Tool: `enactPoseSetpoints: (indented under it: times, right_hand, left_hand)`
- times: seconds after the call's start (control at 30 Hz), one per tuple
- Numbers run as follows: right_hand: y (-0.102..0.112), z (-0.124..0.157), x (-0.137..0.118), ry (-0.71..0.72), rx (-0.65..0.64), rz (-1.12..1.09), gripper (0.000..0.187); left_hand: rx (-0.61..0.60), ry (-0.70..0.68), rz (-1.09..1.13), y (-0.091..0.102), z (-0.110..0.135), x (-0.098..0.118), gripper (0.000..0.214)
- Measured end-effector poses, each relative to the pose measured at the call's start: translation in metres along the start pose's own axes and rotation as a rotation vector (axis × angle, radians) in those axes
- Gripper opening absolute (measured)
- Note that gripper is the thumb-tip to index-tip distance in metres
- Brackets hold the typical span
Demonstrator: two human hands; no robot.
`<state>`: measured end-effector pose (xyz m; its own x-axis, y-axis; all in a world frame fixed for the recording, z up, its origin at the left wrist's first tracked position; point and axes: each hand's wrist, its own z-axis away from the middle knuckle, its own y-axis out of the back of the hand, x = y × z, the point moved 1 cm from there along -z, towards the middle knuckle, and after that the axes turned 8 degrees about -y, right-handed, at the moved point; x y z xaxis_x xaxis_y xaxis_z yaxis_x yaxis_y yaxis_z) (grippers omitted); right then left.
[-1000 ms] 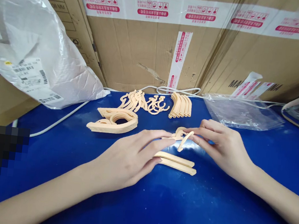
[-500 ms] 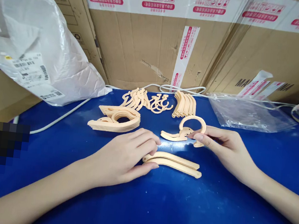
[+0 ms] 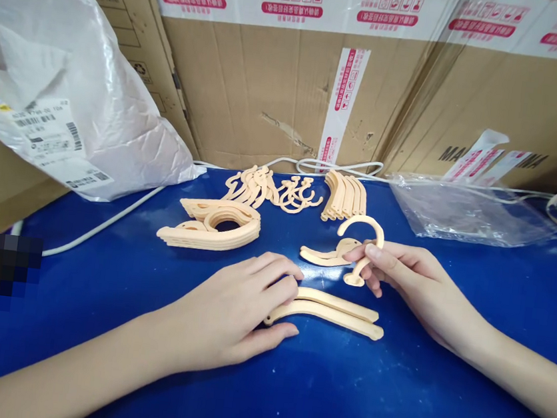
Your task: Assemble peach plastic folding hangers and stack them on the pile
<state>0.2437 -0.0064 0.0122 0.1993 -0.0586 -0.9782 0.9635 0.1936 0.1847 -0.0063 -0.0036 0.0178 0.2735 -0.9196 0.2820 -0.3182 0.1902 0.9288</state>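
Observation:
My left hand point(image 3: 234, 308) pinches the left end of two long peach plastic arm pieces point(image 3: 332, 311) lying together on the blue table point(image 3: 368, 394). My right hand point(image 3: 406, 277) grips a peach hook piece point(image 3: 363, 235), its curved top standing upright and its round foot near the table. Right beside the hook, to its left, a flat curved peach piece point(image 3: 321, 255) lies on the table.
Behind the hands lie a stack of curved peach pieces point(image 3: 213, 225), a heap of small hooks point(image 3: 273, 191) and a row of curved arms point(image 3: 344, 195). A white plastic bag point(image 3: 57, 76) sits at left, a clear bag point(image 3: 464, 210) at right, cardboard boxes point(image 3: 293, 76) and a white cable point(image 3: 106, 223) behind.
My right hand has turned the hook piece from flat to upright. My left hand slid from the hook part to the two long arms and closed on their left end.

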Motion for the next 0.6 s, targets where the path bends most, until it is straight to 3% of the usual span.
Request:
enactPoseSetpoints:
  times: [0.2,0.37,0.6]
  right_hand:
    - [-0.0064,0.0008,-0.0013,-0.017,-0.022,-0.071,0.024]
    - [-0.0076,-0.001,0.0044,-0.013,0.0,-0.104,0.022]
    - [-0.0085,-0.0018,0.0032,0.007,0.024,-0.107,0.03]
  left_hand:
    - [-0.021,-0.014,-0.037,-0.002,-0.0005,-0.001,0.015]
    - [0.047,-0.038,-0.021,-0.0026,0.0001,0.0015,0.013]
    - [0.22,0.137,0.171,0.0034,0.0015,0.0033,0.009]
